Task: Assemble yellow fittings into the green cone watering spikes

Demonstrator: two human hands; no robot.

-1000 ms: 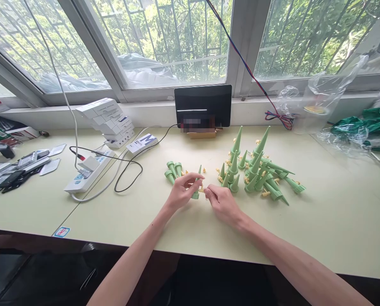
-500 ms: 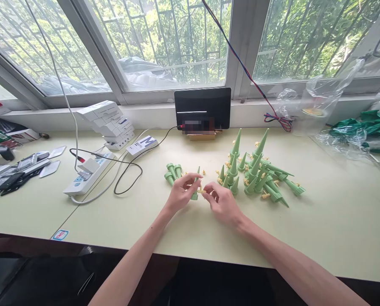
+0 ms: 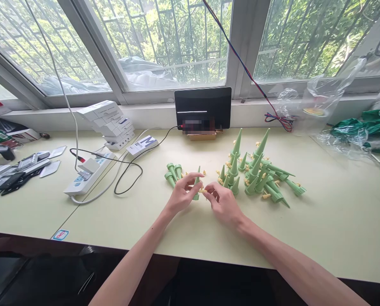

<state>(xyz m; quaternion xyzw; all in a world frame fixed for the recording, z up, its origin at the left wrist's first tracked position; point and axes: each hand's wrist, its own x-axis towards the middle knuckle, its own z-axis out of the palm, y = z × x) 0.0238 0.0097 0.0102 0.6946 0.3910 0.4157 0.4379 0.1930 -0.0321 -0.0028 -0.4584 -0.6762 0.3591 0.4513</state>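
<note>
My left hand [image 3: 181,194] is closed around a green plastic cone spike [image 3: 196,183], held upright just above the pale green table [image 3: 145,216]. My right hand [image 3: 220,200] pinches a small yellow piece [image 3: 203,191] against the side of that spike. To the right lies a pile of green cone spikes [image 3: 256,174] with small yellow pieces scattered among them. A few short green pieces [image 3: 172,171] lie just left of my hands.
A dark tablet [image 3: 203,108] stands at the window sill. A white power strip [image 3: 88,174] with cables, stacked white boxes [image 3: 108,123] and flat items [image 3: 18,168] occupy the left. Plastic bags [image 3: 323,97] and green material [image 3: 368,127] lie far right.
My hands have hardly moved. The right fingers have shifted slightly toward the spike with the yellow piece. The view has tilted a little.
</note>
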